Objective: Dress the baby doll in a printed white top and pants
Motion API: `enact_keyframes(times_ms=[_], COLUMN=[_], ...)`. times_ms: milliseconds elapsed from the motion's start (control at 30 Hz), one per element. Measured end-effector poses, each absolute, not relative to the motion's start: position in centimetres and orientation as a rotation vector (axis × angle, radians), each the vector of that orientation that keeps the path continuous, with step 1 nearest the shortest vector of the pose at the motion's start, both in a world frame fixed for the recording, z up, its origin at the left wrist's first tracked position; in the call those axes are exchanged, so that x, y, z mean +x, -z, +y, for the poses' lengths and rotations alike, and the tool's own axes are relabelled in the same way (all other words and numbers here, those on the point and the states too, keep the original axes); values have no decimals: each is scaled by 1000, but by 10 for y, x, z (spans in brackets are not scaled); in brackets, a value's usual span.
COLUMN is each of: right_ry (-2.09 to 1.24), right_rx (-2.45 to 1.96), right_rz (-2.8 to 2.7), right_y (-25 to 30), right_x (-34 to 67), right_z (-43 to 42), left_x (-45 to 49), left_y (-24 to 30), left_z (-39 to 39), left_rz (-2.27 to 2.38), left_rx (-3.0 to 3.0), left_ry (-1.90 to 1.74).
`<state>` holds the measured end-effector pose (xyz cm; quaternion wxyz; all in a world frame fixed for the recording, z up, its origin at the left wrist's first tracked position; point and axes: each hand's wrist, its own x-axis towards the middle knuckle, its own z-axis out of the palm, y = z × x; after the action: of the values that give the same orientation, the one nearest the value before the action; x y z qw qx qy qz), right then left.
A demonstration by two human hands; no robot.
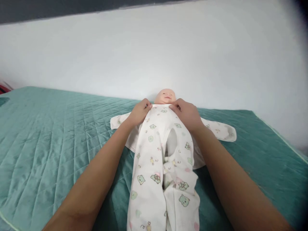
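Observation:
A baby doll (pixel 166 97) lies on its back, its head toward the wall. White baby trousers (pixel 150 160) with green bear prints and an oval opening at the crotch are spread over its body, legs toward me. Under them shows a matching white baby top (pixel 220 131), its sleeves stretched out to both sides. Just below the doll's chin, my left hand (pixel 141 112) pinches the left corner of the trousers' upper edge. My right hand (pixel 187 115) is closed on the right corner of that edge. The doll's arms and legs are hidden by cloth.
A green quilted cover (pixel 60 138) extends beneath the doll and to both sides. Behind the doll's head rises a white wall (pixel 154 51) with a dark band along its top. Something red (pixel 4 89) shows at the far left edge.

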<state>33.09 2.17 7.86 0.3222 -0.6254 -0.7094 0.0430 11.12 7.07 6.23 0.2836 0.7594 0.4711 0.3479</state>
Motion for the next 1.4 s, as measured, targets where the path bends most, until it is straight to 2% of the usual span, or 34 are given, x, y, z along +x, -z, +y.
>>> enact_keyframes(times_ms=[167, 500, 733, 900, 1067, 1267, 1400], right_ry=[-261, -439, -484, -577, -445, -552, -792], right_rx=[-1687, -1479, -1389, -1378, -1527, -1746, -1633], right_rz=[-1745, -1560, -1599, -1388, -1251, -1415, -1382], right_y=[-80, -68, -55, -42, -34, -37, -43], right_x=[331, 329, 337, 336, 333, 344, 347], right_z=[32, 14, -23, -58, -75, -74, -72], left_x=[118, 111, 90, 83, 81, 82, 84], left_y=[-55, -28, -25, -18, -11, -11, -18], left_z=[81, 66, 36, 22, 6, -7, -13], left_rz=[1390, 1110, 1354, 1485, 1593, 1631, 1547], left_rx=[1994, 2145, 2545, 2643, 2693, 2629, 2472], left_ry=[-987, -1170, -779, -685, -559, -588, -783])
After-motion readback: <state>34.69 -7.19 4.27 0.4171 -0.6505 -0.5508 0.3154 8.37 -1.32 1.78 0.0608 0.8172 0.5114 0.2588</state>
